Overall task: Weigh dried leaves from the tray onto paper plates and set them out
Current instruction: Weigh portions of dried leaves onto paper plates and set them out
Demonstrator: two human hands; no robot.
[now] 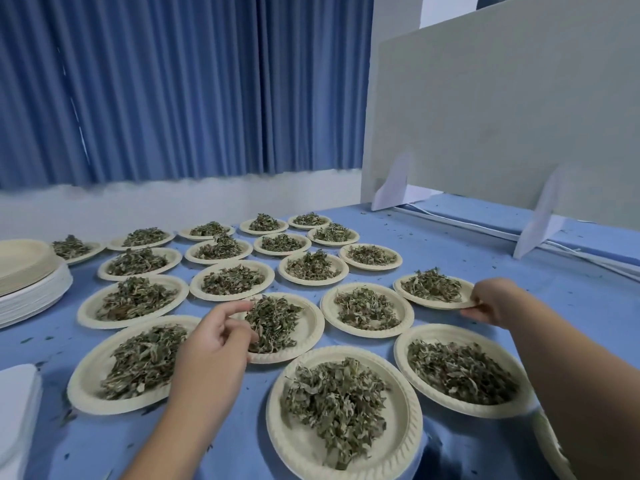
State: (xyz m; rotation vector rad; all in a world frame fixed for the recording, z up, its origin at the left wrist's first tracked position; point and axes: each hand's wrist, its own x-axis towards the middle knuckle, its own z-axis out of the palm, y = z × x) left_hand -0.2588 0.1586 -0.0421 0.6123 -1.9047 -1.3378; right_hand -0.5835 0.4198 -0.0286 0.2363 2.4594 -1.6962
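Several cream paper plates heaped with dried green leaves lie in rows on a blue tablecloth. My right hand pinches the near rim of the far-right plate, which lies at the right end of a row. My left hand hovers over the left rim of a middle plate, its fingers loosely curled beside that plate's leaf pile; nothing shows between the fingers. Three larger-looking plates sit nearest me, one in the centre front. The tray is out of view.
A stack of unused paper plates stands at the far left, and a white object sits at the near left edge. An upright grey board on white feet runs along the right. Blue curtains hang behind. Leaf crumbs dot the cloth.
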